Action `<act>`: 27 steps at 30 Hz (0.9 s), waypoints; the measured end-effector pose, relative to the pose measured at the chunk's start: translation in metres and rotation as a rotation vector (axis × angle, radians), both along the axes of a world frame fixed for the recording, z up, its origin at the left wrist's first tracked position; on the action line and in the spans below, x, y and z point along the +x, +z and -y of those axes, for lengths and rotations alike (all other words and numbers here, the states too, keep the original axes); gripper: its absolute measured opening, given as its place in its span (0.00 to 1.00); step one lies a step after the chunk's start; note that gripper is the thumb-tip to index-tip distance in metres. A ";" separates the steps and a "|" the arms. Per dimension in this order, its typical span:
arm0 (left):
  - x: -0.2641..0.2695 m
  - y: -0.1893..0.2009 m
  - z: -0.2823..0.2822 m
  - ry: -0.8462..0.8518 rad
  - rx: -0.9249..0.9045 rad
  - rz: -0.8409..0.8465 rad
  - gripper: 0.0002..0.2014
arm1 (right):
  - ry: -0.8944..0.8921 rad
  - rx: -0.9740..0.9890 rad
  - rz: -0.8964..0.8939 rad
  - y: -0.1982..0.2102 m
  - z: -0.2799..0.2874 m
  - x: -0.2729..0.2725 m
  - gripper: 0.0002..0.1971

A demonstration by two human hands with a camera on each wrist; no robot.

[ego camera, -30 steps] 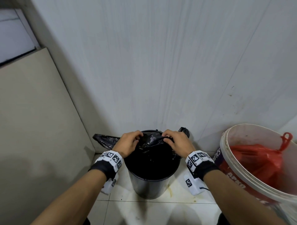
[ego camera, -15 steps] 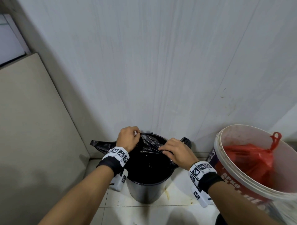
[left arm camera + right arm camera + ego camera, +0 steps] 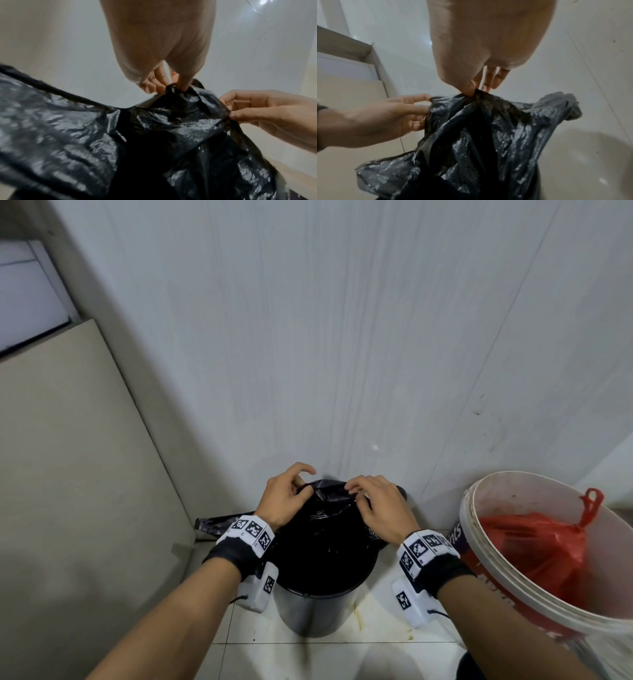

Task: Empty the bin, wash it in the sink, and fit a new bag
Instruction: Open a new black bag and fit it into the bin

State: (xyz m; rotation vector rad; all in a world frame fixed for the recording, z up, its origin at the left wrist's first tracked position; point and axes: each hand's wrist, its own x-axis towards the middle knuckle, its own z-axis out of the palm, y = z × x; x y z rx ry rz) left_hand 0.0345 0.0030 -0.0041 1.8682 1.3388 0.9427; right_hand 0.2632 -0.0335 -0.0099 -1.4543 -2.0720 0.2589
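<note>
The step in hand looked like the emptying: the black bag (image 3: 329, 529) sat in the bin (image 3: 318, 604), its mouth drawn up toward the far rim. The person's left hand (image 3: 284, 498) pinched a gathered fold of the plastic between thumb and fingertips, the remaining fingers curled loosely above it. The right hand (image 3: 380, 508) pinched the bag's edge just to the right of that, fingers bent, thumb beneath. Seen from the left wrist, the two pinches lay close together with a short, crumpled span of plastic between them. One loose handle or flap of the bag (image 3: 219, 522) trailed out to the left over the rim, and another showed past the right hand at the far right.

The next move probably called for bringing the loose ends together and closing the mouth, then lifting the bag straight up out of the bin. The thin plastic would likely slip or tear if pulled by one small pinch, so a fuller grip seemed wise.

Room was tight. The bin stood on the tiled floor (image 3: 308, 659) near the white wall (image 3: 342, 337) on its far side, a beige panel (image 3: 85, 474) close on the left, and a white bucket (image 3: 472, 542) holding a red bag (image 3: 534, 542) just to the right. The open way out was upward and toward the near side.
</note>
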 end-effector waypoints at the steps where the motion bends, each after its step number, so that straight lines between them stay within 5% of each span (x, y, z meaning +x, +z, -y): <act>1: 0.000 0.002 0.000 -0.015 -0.012 -0.010 0.08 | 0.020 0.012 -0.005 0.000 0.001 -0.002 0.12; 6: -0.004 0.006 -0.009 0.153 -0.071 0.041 0.06 | 0.155 0.016 0.004 -0.001 0.010 -0.002 0.08; 16: 0.001 0.013 -0.013 0.311 -0.091 0.252 0.05 | 0.489 -0.427 0.221 -0.002 0.022 -0.002 0.13; 20: 0.015 0.017 -0.012 0.338 -0.122 0.420 0.03 | 0.236 -0.037 0.012 -0.002 0.005 -0.012 0.11; 24: 0.022 0.007 -0.017 0.327 -0.129 0.508 0.03 | 0.110 -0.124 0.198 -0.021 -0.019 -0.022 0.16; 27: 0.018 -0.010 -0.028 0.277 -0.044 0.333 0.04 | -0.015 -0.101 0.290 -0.030 -0.035 -0.022 0.22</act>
